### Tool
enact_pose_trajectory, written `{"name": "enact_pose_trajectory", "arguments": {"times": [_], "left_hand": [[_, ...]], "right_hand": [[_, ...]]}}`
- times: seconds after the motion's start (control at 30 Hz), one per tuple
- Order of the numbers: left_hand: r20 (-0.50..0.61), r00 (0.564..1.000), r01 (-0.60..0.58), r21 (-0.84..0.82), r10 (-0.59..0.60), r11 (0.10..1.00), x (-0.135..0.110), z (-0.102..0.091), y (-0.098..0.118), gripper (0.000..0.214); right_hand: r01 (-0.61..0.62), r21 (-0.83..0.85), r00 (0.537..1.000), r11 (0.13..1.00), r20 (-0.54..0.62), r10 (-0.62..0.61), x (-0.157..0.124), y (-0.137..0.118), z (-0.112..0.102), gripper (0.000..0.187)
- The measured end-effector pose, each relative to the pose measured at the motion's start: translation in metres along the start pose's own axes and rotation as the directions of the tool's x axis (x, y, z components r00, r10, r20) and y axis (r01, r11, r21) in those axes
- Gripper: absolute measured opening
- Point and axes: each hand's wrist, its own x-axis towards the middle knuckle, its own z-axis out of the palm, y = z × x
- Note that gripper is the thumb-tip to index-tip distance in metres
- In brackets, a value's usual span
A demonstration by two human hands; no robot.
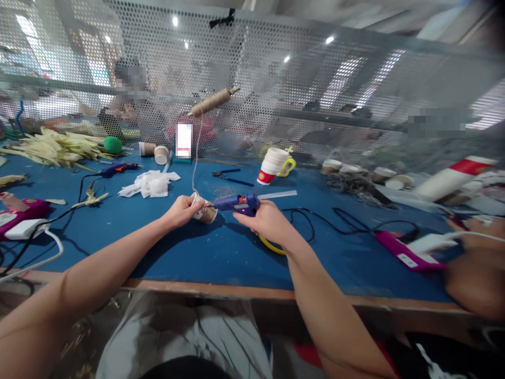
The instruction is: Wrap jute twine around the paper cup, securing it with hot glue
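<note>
My left hand (182,211) is closed around a small paper cup (208,215), tilted on its side just above the blue table. Brown twine covers part of the cup's wall. From the cup a strand of twine (198,152) runs up to a twine spool (213,102) on a stick by the mesh screen. My right hand (270,223) grips a blue hot glue gun (239,203), its nozzle at the cup's side, touching or nearly so. A clear glue stick (281,195) juts from the gun's rear.
Beyond my hands lie pliers (232,178), a stack of paper cups (272,166), crumpled white plastic (150,184) and a phone (183,141). Purple power strips (408,251) and cables flank me. A second glue gun (118,168) rests left. A co-worker's arm (477,273) is at right.
</note>
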Motion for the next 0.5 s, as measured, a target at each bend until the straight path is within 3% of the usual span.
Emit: {"name": "enact_pose_trajectory", "arguments": {"times": [0.2, 0.5], "left_hand": [[0.008, 0.997, -0.078, 0.098, 0.077, 0.992, -0.0036, -0.0014, -0.0008, 0.050], [0.027, 0.995, -0.099, 0.069, 0.097, 0.993, -0.0051, -0.0024, -0.0019, 0.042]], "right_hand": [[-0.056, 0.029, 0.998, 0.998, 0.016, 0.056, 0.0020, 0.0005, -0.0013, 0.024], [-0.046, 0.078, 0.999, 0.996, 0.017, 0.045, 0.0054, 0.0067, 0.0003, 0.025]]}}
